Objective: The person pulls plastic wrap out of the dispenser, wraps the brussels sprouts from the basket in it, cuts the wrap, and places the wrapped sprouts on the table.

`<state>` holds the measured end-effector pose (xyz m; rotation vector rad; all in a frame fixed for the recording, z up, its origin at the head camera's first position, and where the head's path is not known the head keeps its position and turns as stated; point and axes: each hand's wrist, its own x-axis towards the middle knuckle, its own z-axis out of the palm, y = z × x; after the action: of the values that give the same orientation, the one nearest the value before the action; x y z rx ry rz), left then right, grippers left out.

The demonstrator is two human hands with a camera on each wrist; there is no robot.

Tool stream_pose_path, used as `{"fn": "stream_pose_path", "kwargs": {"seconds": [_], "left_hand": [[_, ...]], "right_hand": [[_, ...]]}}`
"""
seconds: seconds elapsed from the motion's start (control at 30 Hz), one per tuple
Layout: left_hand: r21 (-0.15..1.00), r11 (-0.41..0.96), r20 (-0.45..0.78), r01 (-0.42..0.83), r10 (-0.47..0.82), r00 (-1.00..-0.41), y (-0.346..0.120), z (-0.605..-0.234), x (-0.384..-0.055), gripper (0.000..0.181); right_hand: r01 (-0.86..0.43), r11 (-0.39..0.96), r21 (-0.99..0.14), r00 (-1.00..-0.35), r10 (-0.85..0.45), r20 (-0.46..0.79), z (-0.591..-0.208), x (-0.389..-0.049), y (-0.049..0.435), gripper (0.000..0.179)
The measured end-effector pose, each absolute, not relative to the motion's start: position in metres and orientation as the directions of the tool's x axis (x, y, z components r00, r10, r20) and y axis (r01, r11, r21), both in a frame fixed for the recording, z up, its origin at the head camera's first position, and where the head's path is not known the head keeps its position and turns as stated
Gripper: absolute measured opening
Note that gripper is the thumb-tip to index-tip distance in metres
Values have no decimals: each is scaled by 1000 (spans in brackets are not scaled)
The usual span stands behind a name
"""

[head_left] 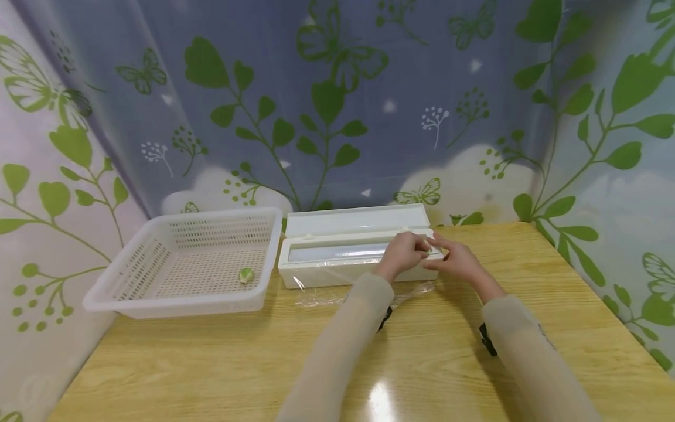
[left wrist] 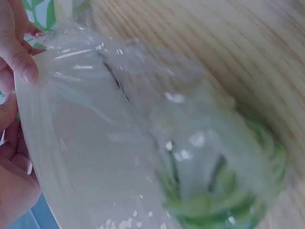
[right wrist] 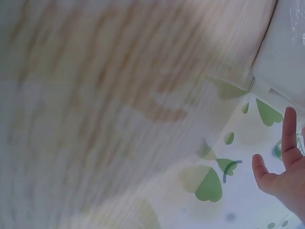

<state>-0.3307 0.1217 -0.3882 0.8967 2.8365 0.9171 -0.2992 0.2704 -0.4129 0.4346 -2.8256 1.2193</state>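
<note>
A white cling film dispenser box (head_left: 337, 272) stands with its lid (head_left: 358, 220) raised. Clear film (head_left: 319, 298) drapes down its front onto the table. My left hand (head_left: 403, 255) curls its fingers at the box's top right, pinching a small part there that they mostly hide. My right hand (head_left: 459, 261) grips the right end, its thumb (left wrist: 21, 64) on the front face. In the left wrist view, a green leafy vegetable (left wrist: 224, 191), blurred, lies under the film before the box. In the head view it cannot be made out. The right wrist view shows spread fingers (right wrist: 289, 133) beside the box.
A white perforated plastic basket (head_left: 181, 302) stands left of the box, close to it. One small green vegetable piece (head_left: 246, 275) lies inside. The wooden table (head_left: 432, 375) meets a leaf-patterned curtain (head_left: 337, 146) at the back and sides.
</note>
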Motion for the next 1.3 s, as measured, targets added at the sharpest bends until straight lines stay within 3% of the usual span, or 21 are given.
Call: {"fn": "stream_pose_path", "kwargs": {"seconds": [0.77, 1.3], "left_hand": [[527, 685, 57, 504, 562, -825, 85, -385, -338, 12], [519, 655, 87, 549, 598, -797, 48, -384, -338, 11]], "right_hand": [[-236, 669, -705, -966, -244, 91, -413, -301, 269, 68], [-232, 684, -692, -967, -241, 87, -413, -299, 269, 70]]}}
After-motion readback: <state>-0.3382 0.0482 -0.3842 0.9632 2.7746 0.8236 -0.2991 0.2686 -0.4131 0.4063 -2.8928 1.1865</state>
